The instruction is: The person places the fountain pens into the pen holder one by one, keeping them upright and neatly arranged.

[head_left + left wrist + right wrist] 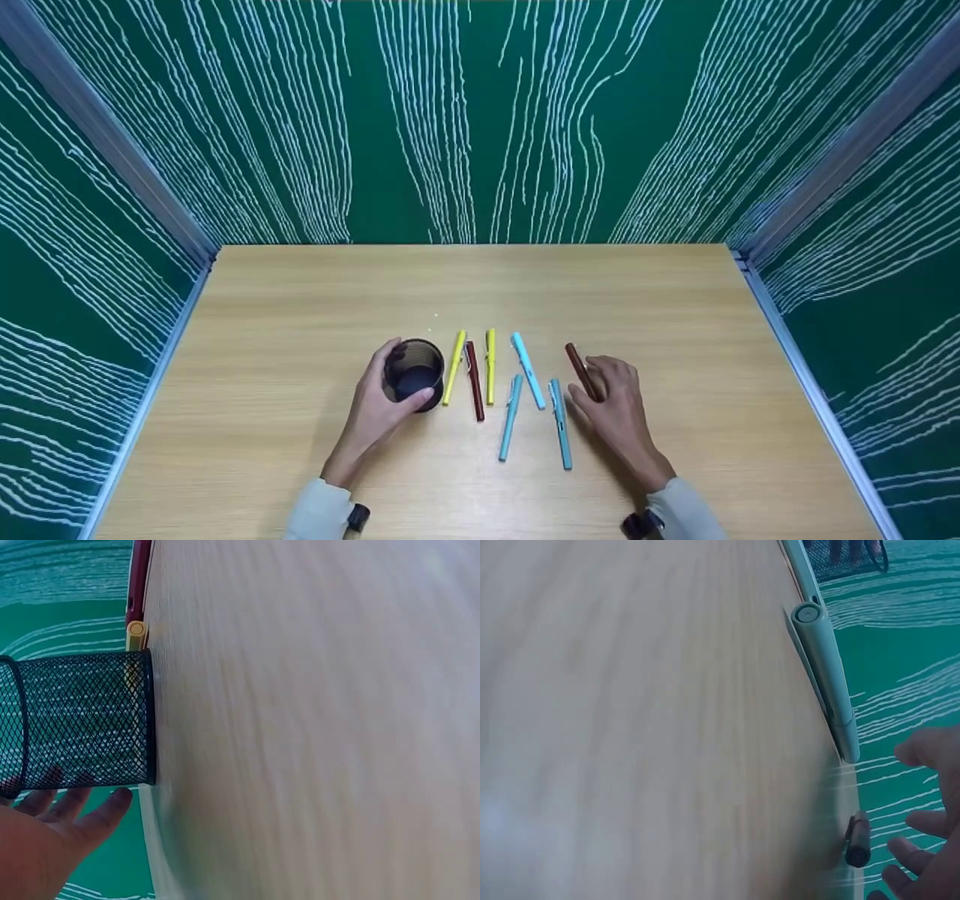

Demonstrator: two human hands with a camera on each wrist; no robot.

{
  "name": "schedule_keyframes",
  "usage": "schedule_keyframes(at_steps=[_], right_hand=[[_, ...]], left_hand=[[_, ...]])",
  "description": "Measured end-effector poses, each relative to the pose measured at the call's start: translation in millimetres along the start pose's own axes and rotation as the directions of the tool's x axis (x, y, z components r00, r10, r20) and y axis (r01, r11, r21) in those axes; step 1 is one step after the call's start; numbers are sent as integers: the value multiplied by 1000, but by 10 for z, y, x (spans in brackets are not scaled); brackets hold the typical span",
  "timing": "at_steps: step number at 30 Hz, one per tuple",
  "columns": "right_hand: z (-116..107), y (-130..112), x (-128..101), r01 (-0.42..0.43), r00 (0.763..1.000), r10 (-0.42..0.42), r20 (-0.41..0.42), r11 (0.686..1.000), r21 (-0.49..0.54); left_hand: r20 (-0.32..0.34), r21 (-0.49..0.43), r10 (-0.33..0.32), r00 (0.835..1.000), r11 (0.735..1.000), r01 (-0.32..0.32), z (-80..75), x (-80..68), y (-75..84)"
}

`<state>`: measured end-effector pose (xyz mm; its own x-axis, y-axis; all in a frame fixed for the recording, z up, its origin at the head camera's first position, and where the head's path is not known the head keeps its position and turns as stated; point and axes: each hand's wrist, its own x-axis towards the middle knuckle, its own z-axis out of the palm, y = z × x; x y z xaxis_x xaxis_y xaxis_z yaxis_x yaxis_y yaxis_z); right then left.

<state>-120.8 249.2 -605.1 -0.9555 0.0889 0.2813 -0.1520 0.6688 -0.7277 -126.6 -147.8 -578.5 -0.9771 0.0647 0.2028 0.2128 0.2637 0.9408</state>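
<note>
My left hand (375, 409) holds a black mesh pen holder (415, 379) that stands upright on the table, its thumb over the near side and its fingers round the far left. Nothing shows inside the holder. Over at the right, my right hand (619, 401) is beside a dark red pen (580, 367) lying on the tabletop. In the right wrist view a gap shows between the spread fingers (911, 855) and that pen (859, 840). Nearest to the hand on its left lies a teal pen (560, 424).
Between the hands lie two yellow pens (490, 367), another dark red pen (475, 381), a bright blue pen (528, 371) and a second teal pen (511, 418). Green panels (487, 120) with white lines border the wooden table (247, 360) at the back and sides.
</note>
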Motion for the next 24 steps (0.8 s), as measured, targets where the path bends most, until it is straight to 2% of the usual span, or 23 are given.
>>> schedule_keyframes(at_steps=[8, 16, 24], right_hand=[[51, 71, 50, -86, 996, 85, 25, 996, 24], [106, 167, 69, -139, 990, 138, 14, 989, 41], [173, 214, 129, -99, 995, 100, -25, 994, 42]], left_hand=[[8, -57, -2, 1000, 998, 2, -13, -29, -39], [26, -150, -41, 999, 988, 44, -4, -32, -91], [22, -198, -60, 998, 978, 63, 4, -64, -112]])
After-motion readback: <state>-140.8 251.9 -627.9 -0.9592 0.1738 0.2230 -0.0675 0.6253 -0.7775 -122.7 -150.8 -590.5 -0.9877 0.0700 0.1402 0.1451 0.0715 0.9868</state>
